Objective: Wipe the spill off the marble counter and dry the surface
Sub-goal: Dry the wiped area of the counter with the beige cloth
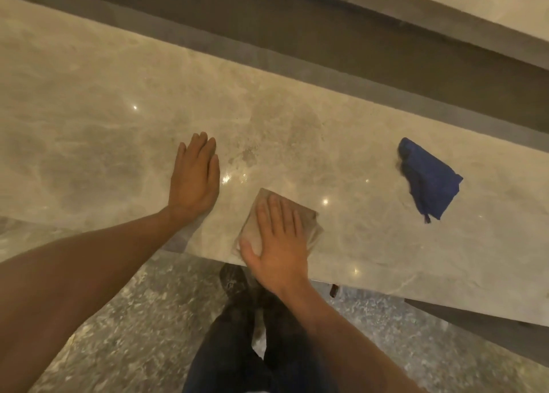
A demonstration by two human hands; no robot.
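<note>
**Right palm flat on the tan cloth at the worktop's near edge**

Both forearms reach forward from the bottom of the view over the near edge of the marble worktop point(89, 101). The left hand point(194, 178) lies palm down on the bare stone just inside that edge, fingers straight, close together and pointing toward the far edge; it holds nothing. The right hand point(277, 241) is spread flat, palm down, on a folded tan cloth point(309, 223), pressing it against the worktop rather than gripping it, thumb splayed over the cloth's near-left corner. The cloth is roughly square, turned diamond-wise, one corner pointing to the far edge and its near part touching the near edge. A dull, smeared patch point(285, 125) marks the stone beyond both hands. A crumpled blue cloth point(427, 178) lies well apart toward the worktop's right end, its long axis running from far-left to near-right.
</note>
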